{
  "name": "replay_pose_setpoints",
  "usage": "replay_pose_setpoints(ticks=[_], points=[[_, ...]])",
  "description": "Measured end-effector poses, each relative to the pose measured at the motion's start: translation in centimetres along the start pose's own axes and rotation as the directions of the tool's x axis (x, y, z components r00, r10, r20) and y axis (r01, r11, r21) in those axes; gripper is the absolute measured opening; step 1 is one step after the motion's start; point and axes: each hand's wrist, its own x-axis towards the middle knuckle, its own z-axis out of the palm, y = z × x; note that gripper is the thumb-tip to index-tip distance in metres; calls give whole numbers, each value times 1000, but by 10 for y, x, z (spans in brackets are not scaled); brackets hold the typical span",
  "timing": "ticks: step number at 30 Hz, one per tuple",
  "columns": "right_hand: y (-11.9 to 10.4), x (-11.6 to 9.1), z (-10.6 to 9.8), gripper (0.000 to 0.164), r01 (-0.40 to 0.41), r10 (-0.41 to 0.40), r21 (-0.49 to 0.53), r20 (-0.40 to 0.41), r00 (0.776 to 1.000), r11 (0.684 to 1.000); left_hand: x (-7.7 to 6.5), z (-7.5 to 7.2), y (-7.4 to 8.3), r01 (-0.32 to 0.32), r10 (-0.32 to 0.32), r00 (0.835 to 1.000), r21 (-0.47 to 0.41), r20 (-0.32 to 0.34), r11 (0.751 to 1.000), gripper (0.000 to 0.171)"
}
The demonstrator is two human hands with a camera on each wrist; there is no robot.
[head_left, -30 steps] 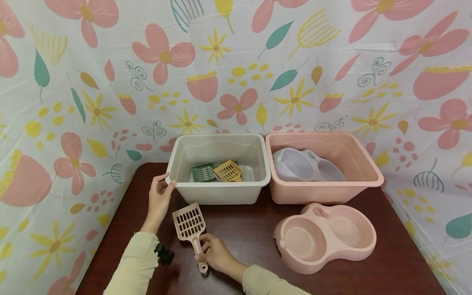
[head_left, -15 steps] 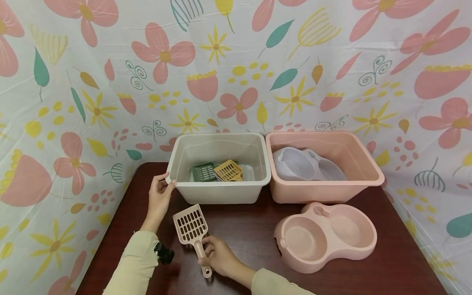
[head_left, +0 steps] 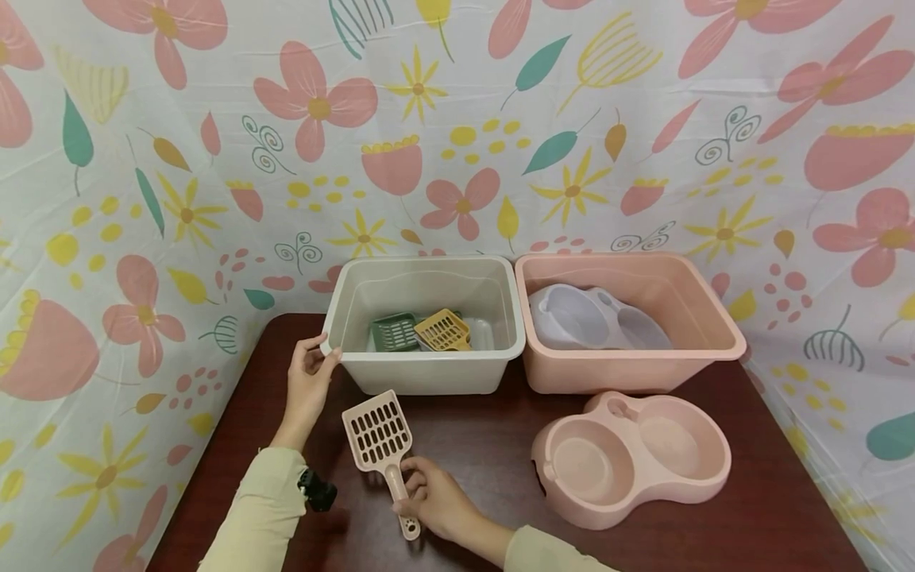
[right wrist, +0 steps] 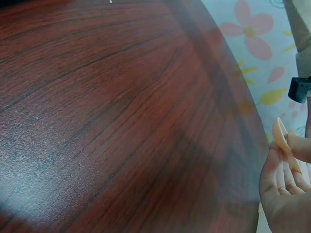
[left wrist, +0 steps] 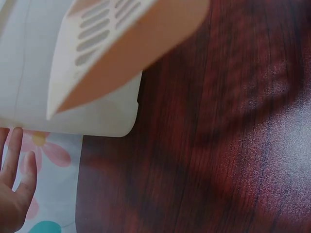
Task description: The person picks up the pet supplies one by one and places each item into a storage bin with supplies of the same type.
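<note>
A pale pink slotted litter scoop (head_left: 379, 433) is held above the table by its handle in my right hand (head_left: 439, 500), its head pointing up and left. Part of the scoop (left wrist: 97, 73) also shows large in the left wrist view; the end of its handle (right wrist: 286, 145) shows between finger and thumb in the right wrist view. My left hand (head_left: 309, 389) holds the front left corner of the rim of a grey litter box (head_left: 429, 373). Inside that box lie a green scoop (head_left: 395, 334) and a yellow scoop (head_left: 445, 330).
A pink litter box (head_left: 629, 373) stands right beside the grey one, with a lavender double pet bowl (head_left: 579, 318) in it. In front sits a pink double pet bowl (head_left: 629, 457). Flowered cloth (head_left: 465, 103) hangs behind the dark wooden table (head_left: 479, 445).
My right hand has moved slightly right with the scoop, and the scoop's head is a little further right. The left hand has stayed at the grey box's corner.
</note>
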Motion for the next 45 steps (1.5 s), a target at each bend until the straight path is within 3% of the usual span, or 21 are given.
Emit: replay_pose_setpoints(ticks=[20,45], points=[[-11,-19,-15,46,31,-33,61,28,999,998,-1,1,-1,19,-18,1000,20,-7,1000,40],[-32,-30,-49,51,121,-121,60,-11,993,991,-2,1,1,18,-18,1000,-1,-12,1000,40]])
